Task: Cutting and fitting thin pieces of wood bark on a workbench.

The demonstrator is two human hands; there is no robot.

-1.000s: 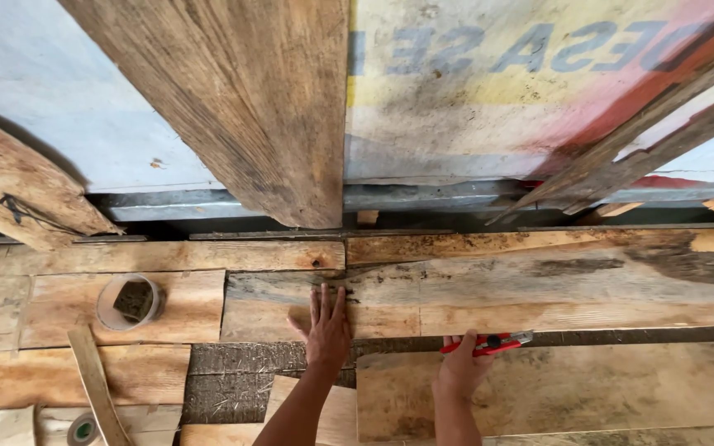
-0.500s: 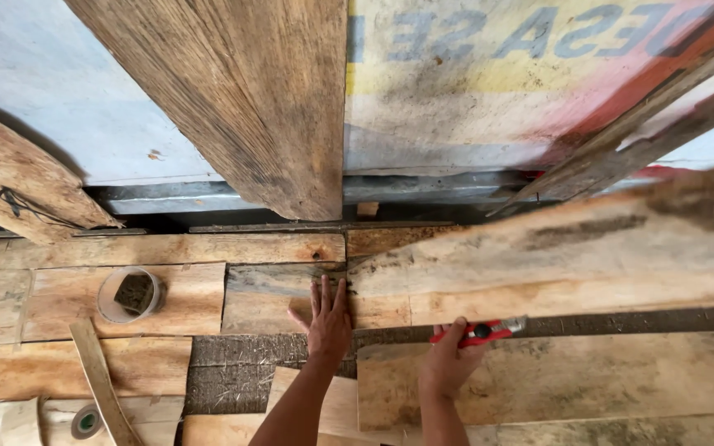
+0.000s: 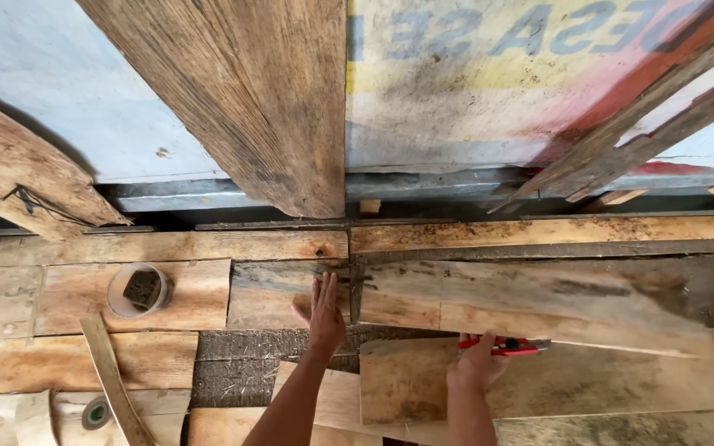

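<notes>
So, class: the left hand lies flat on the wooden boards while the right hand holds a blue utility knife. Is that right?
Not quite. The head view shows the utility knife in the right hand is red, not blue. The left hand does lie flat on the wooden boards.

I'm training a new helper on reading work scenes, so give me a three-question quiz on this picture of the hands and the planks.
1. True or false: the left hand lies flat, fingers spread, on the planks.
2. What does the right hand hold? A) a red utility knife B) a hammer C) a paintbrush
3. Fill in: the clear tape roll lies to the ____ of both hands.

Key: 1 true; 2 A; 3 left. The long plank lies beside the left hand, and the knife rests by its near edge.
</notes>
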